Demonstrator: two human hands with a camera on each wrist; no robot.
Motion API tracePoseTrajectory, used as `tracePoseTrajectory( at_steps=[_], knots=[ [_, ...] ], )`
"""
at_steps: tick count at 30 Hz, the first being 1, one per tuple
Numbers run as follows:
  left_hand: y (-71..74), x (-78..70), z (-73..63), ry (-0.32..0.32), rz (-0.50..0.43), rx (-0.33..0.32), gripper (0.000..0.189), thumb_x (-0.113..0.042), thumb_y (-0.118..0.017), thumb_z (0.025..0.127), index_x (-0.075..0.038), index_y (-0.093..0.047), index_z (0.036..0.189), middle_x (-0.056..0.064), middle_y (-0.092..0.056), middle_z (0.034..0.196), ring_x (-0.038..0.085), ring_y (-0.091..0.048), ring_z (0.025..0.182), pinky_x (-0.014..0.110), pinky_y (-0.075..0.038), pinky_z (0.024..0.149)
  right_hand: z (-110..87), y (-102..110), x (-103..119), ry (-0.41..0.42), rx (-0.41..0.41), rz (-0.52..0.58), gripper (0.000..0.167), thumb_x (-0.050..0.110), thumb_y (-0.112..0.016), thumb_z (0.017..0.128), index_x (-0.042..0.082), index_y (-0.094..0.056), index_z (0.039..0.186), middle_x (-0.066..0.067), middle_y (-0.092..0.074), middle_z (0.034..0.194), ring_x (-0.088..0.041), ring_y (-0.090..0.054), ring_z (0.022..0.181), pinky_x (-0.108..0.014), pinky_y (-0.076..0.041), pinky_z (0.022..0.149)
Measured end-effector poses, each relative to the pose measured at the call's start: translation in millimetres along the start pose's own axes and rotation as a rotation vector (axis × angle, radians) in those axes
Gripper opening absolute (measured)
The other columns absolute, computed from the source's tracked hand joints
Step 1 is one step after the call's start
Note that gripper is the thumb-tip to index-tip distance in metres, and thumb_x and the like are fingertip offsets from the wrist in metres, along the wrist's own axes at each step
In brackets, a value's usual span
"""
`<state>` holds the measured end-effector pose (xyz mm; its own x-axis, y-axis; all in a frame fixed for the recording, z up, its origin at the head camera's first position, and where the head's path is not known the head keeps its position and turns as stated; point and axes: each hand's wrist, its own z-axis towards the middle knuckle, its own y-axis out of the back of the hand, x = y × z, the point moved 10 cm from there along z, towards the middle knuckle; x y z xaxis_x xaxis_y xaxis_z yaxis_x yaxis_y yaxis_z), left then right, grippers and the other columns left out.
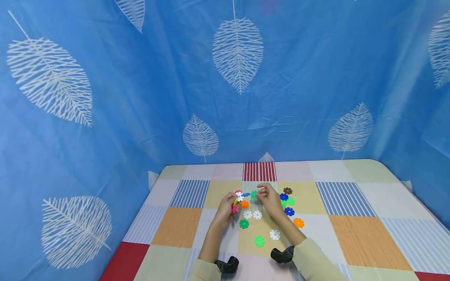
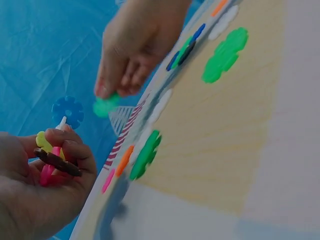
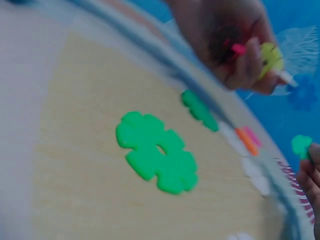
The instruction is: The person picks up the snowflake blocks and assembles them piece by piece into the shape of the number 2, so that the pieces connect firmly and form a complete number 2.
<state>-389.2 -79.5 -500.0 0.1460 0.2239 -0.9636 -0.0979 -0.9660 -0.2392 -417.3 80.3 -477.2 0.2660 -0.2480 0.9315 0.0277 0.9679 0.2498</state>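
Above the worktop (image 1: 369,242), the left hand (image 1: 225,207) grips the joined discs (image 2: 56,161), whose blue disc (image 1: 245,194) sticks out rightward, and the green disc (image 1: 254,194), pinched in the right hand (image 1: 270,200), is near this blue disc, yet apart.

Left hand (image 3: 250,35): at the top, fingers curled round a cluster of discs (image 3: 270,59) in brown, pink, yellow and white
Blue disc (image 3: 302,92): just beyond the cluster's white end, a join too blurred to tell
Right hand (image 3: 311,182): cut by the right edge, pinching a small-looking green disc (image 3: 301,146)
Bright green disc (image 3: 147,155): nearest the camera, flat on the tablecloth (image 3: 85,175), notched rim, hole in the middle
Darker green disc (image 3: 200,111): lying behind it
Orange disc (image 3: 246,141): just beside a pink disc (image 3: 253,136)
Backdrop: blue curtain (image 3: 295,15), pale leaf print
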Motion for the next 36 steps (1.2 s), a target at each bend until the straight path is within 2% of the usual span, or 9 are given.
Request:
tracePoseTrajectory(
  at_steps=[4, 8, 14, 17, 19, 24, 30, 36],
  knots=[
    [-11.5, 3.1, 1.3, -0.001, -0.025, 0.029, 0.015, -0.013, -0.041, 0.098, -0.007, -0.043, 0.085, 0.006, -0.047, 0.071, 0.005, -0.039, 0.049, 0.013, -0.038, 0.046, -10.8, 19, 2, -0.05, -0.034, 0.174, 0.025, 0.001, -0.063, 0.086, -0.005, -0.061, 0.11, -0.017, -0.061, 0.085, -0.027, -0.063, 0.068, -0.032, -0.055, 0.062],
    [-20.4, 4.0, 1.3, -0.006, -0.019, 0.052, 0.014, -0.013, -0.042, 0.098, -0.007, -0.042, 0.085, 0.005, -0.047, 0.071, 0.004, -0.038, 0.049, 0.013, -0.035, 0.046, -20.6, 33, 9, -0.053, -0.04, 0.229, 0.023, 0.005, -0.063, 0.087, -0.005, -0.061, 0.108, -0.024, -0.062, 0.081, -0.021, -0.062, 0.061, -0.031, -0.055, 0.059],
    [-30.4, 2.9, -1.7, -0.009, -0.009, 0.075, 0.014, -0.013, -0.042, 0.098, -0.006, -0.045, 0.086, 0.003, -0.047, 0.067, 0.003, -0.038, 0.046, 0.012, -0.036, 0.044, -35.1, 43, 29, -0.014, -0.05, 0.208, 0.021, 0.003, -0.061, 0.087, -0.007, -0.06, 0.106, -0.028, -0.061, 0.077, -0.023, -0.062, 0.056, -0.034, -0.054, 0.056],
    [-37.1, 2.1, -3.8, -0.013, -0.007, 0.104, 0.014, -0.012, -0.041, 0.098, -0.006, -0.044, 0.086, 0.003, -0.047, 0.067, 0.002, -0.038, 0.045, 0.012, -0.036, 0.044, -36.6, 43, 25, -0.008, -0.06, 0.222, 0.02, 0.003, -0.062, 0.087, -0.006, -0.06, 0.105, -0.022, -0.063, 0.074, -0.02, -0.062, 0.055, -0.032, -0.055, 0.056],
    [-42.9, -3.8, -9.4, -0.022, -0.007, 0.128, 0.015, -0.011, -0.039, 0.098, -0.004, -0.043, 0.085, 0.003, -0.046, 0.068, 0.002, -0.038, 0.046, 0.012, -0.035, 0.045, -36.6, 43, 20, 0.0, -0.07, 0.23, 0.02, 0.003, -0.062, 0.086, -0.005, -0.06, 0.105, -0.019, -0.063, 0.073, -0.018, -0.062, 0.055, -0.031, -0.055, 0.055],
    [-49.1, -13.1, -17.5, -0.023, -0.01, 0.158, 0.014, -0.005, -0.036, 0.098, 0.0, -0.043, 0.086, 0.004, -0.045, 0.068, 0.003, -0.037, 0.047, 0.013, -0.034, 0.046, -37.6, 45, 17, -0.002, -0.082, 0.224, 0.019, 0.002, -0.063, 0.086, -0.005, -0.06, 0.103, -0.021, -0.063, 0.074, -0.018, -0.062, 0.055, -0.031, -0.055, 0.055],
    [-45.3, 0.6, -5.8, -0.027, -0.007, 0.159, 0.014, -0.008, -0.039, 0.098, -0.004, -0.043, 0.085, 0.003, -0.045, 0.067, 0.004, -0.037, 0.047, 0.013, -0.032, 0.044, -44.3, 46, 37, 0.009, -0.038, 0.18, 0.019, -0.001, -0.062, 0.086, -0.008, -0.061, 0.103, -0.027, -0.062, 0.077, -0.027, -0.062, 0.058, -0.036, -0.055, 0.058],
    [-47.9, 0.0, -6.0, -0.053, 0.063, 0.148, 0.016, -0.011, -0.042, 0.097, -0.006, -0.044, 0.083, 0.002, -0.044, 0.067, 0.004, -0.037, 0.048, 0.013, -0.031, 0.044, -46.5, 46, 48, 0.056, -0.006, 0.142, 0.02, -0.001, -0.061, 0.086, -0.009, -0.062, 0.104, -0.025, -0.062, 0.077, -0.029, -0.063, 0.059, -0.041, -0.054, 0.059]
  ],
)
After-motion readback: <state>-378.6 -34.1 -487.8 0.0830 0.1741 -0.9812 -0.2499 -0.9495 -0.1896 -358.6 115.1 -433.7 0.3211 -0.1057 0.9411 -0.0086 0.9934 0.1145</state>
